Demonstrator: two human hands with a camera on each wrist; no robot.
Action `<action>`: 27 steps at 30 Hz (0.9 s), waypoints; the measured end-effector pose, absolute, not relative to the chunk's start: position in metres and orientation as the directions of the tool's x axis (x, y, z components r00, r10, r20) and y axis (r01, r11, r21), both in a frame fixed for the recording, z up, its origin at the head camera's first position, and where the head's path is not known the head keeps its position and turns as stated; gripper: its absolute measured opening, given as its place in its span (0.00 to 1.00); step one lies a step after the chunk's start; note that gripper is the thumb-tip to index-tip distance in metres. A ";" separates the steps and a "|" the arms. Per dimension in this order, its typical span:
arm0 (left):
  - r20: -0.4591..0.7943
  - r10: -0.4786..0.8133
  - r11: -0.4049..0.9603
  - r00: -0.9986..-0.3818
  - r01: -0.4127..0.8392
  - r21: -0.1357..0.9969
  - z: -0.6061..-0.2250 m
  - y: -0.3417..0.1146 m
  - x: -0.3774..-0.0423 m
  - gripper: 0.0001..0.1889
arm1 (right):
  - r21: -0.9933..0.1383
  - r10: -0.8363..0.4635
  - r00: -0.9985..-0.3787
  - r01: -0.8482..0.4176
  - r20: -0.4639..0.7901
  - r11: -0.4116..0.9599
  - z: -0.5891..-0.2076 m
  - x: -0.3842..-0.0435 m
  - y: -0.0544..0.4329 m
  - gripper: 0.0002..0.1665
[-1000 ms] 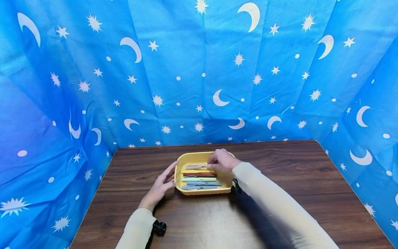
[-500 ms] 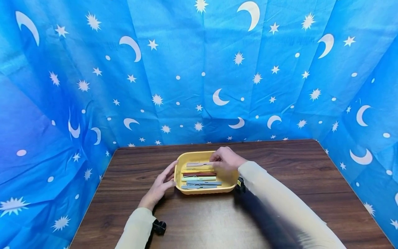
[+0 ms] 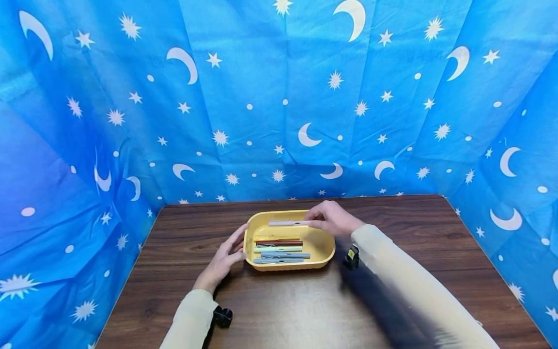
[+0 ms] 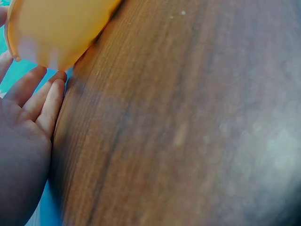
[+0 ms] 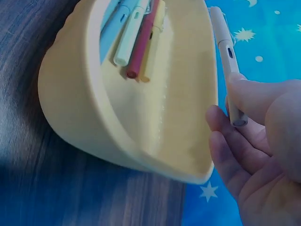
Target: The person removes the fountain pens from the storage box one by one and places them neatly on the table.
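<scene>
My right hand (image 3: 333,219) pinches a capped pale pink fountain pen (image 3: 285,223) by its barrel end, between thumb and fingers. The right wrist view shows the slotted barrel of this pen (image 5: 229,59) level with the rim. In the head view it overlaps the far side of a yellow plastic bin (image 3: 320,261). On the bin's floor lie a yellow pen (image 3: 281,238), a dark red pen (image 3: 279,243), a light green pen (image 3: 279,249) and two grey-blue pens (image 3: 285,255), side by side. My left hand (image 3: 220,264) rests with extended fingers against the bin's left end.
The bin stands on a dark wood-grain table (image 3: 279,310), near its far edge. Blue cloth (image 3: 261,121) with white moons and stars hangs behind the table and along both sides. A small black device (image 3: 223,317) sits at the left wrist and another (image 3: 351,256) at the right.
My right hand has lifted the pale pink pen from its place behind the yellow pen and moved it up, back and right. The left hand and bin stay nearly still.
</scene>
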State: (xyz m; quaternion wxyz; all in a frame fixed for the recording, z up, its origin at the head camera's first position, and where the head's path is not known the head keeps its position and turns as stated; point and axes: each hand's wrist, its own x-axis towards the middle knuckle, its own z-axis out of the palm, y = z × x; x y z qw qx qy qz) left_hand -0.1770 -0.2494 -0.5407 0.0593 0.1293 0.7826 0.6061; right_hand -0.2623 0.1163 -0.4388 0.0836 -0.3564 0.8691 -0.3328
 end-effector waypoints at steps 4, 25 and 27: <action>0.070 0.278 0.224 -0.958 0.135 0.965 -0.541 -0.249 -0.178 0.45 | -0.646 -0.660 -0.745 -0.553 0.100 0.526 -0.435 -0.262 0.129 0.10; 0.107 0.292 0.212 -0.951 0.173 0.962 -0.547 -0.251 -0.179 0.45 | -0.611 -0.539 -0.828 -0.509 0.154 0.607 -0.422 -0.258 0.208 0.10; 0.111 0.294 0.211 -0.949 0.178 0.961 -0.546 -0.252 -0.179 0.45 | -0.608 -0.519 -0.841 -0.494 0.152 0.622 -0.424 -0.258 0.217 0.10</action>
